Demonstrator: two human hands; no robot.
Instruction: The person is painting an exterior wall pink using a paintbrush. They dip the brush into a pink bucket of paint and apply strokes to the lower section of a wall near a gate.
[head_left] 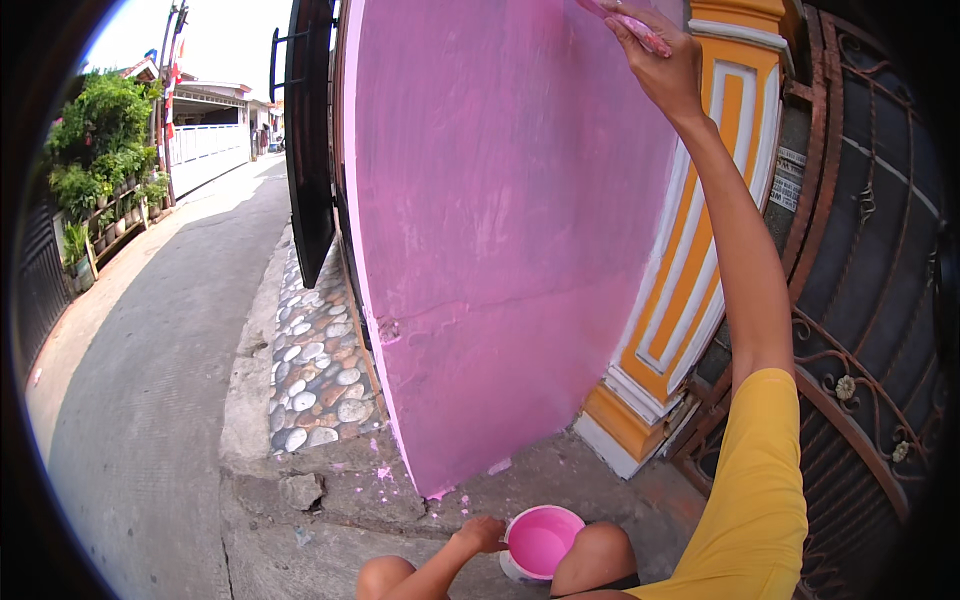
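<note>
Right hand [662,62]: you clamp it on a pink-smeared paintbrush [628,20], raised high at the wall's top.
Left hand [482,533]: you grip the round pink paint pot's [541,543] rim, down between your knees.
Wall [500,220]: matte, streaky pink plaster.
Ground: cracked concrete [330,500], cobbled strip [315,365].

Pink-smeared brush [632,22] raised against pink wall [500,200]; small bucket [540,543] of pink paint on ground.

My right arm stretches up and far, right hand [660,60] closed in a grip at the top. My left hand [482,533] sits low and near, fingers curled, forearm between my knees.
</note>
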